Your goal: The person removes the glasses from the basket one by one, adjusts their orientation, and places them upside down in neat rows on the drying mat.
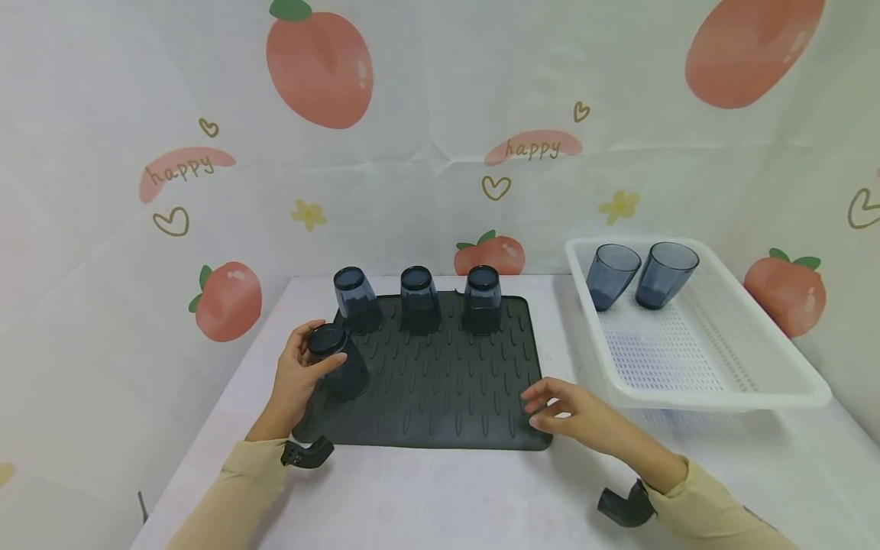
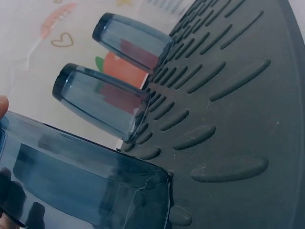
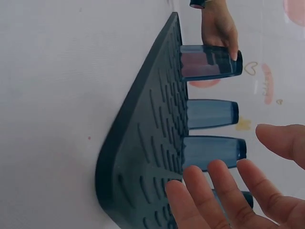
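My left hand (image 1: 292,380) grips an upside-down blue glass (image 1: 349,373) near its base, thumb on one side and fingers on the other. That glass stands on the left part of a black ridged drying mat (image 1: 440,401). Close up in the left wrist view, the held tumbler (image 2: 95,176) has its rim at the mat. Over the mat's right edge hovers my right hand (image 1: 577,412), fingers loosely bent and holding nothing; the right wrist view shows its fingers (image 3: 224,191) spread. Upside down along the mat's back stand a left glass (image 1: 359,304), a middle glass (image 1: 420,304) and a right glass (image 1: 483,304).
At the right of the white table (image 1: 426,496) sits a white perforated basket (image 1: 722,399). Inside, toward its back, two more blue glasses, one on the left (image 1: 610,275) and one on the right (image 1: 665,275), lean with mouths up. A fruit-printed sheet (image 1: 412,114) hangs behind.
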